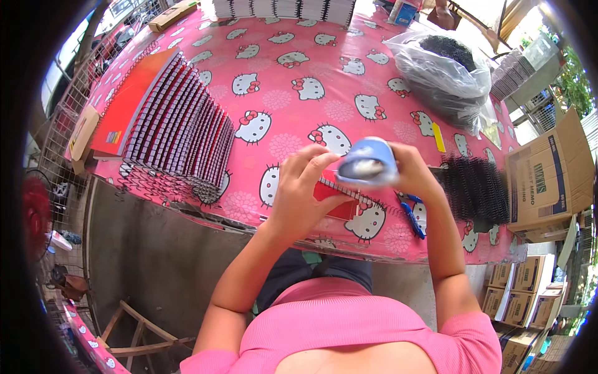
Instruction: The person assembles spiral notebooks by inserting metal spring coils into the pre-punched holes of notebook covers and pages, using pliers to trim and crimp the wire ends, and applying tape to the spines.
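Observation:
My left hand (300,194) is closed on a small red notebook (343,209) at the table's near side, its thumb pressed along the bound edge. A dark spiral coil (375,204) runs through that edge and sticks out to the right. In my right hand (412,169) is a blue slipper-like thing (367,163) with a pale inside, smeared by motion. It hovers over the coil edge; whether it touches is hidden. Blue-handled cutting pliers (411,218) lie right of the notebook, beneath my right forearm.
Stacked spiral notebooks (180,124) stand at the left. Loose black coils (474,190) lie at the right beside a cardboard box (548,171). A plastic bag of black coils (442,78), a yellow strip (438,137) and more notebooks (283,9) lie farther back on the pink tablecloth (274,65).

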Tool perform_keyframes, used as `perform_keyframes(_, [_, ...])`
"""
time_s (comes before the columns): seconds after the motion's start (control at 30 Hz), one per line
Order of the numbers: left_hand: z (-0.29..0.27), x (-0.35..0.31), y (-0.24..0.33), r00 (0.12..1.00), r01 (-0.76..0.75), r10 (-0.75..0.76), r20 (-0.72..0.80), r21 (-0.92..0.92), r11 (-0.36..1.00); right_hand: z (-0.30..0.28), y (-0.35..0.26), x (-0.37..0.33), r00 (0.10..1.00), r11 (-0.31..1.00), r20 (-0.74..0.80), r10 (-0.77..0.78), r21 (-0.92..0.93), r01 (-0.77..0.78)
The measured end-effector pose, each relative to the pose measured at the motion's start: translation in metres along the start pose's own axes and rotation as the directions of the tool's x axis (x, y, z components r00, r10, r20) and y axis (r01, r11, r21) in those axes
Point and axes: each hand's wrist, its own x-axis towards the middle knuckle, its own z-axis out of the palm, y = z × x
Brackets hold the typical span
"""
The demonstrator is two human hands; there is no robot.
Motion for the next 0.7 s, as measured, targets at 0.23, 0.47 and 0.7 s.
perform_keyframes(0.23, [-0.005, -0.027, -0.037, 0.931, 0.262, -0.36, -0.059, -0.578, 0.773, 0.013, 0.01, 0.019, 0.996, 0.995, -0.091, -0.024, 0.092, 0.033])
perform_keyframes(0.47, [-0.022, -0.039, -0.052, 0.906, 0.346, -0.42, 0.042, -0.644, 0.682, 0.022, 0.002, 0.034, 0.984, 0.997, -0.177, 0.022, -0.067, -0.034])
perform_keyframes(0.7, [-0.02, -0.026, -0.04, 0.868, 0.376, -0.48, 0.126, -0.797, 0.472, -0.019, 0.071, -0.021, 0.921, 0.683, -0.386, 0.052, -0.659, -0.315])
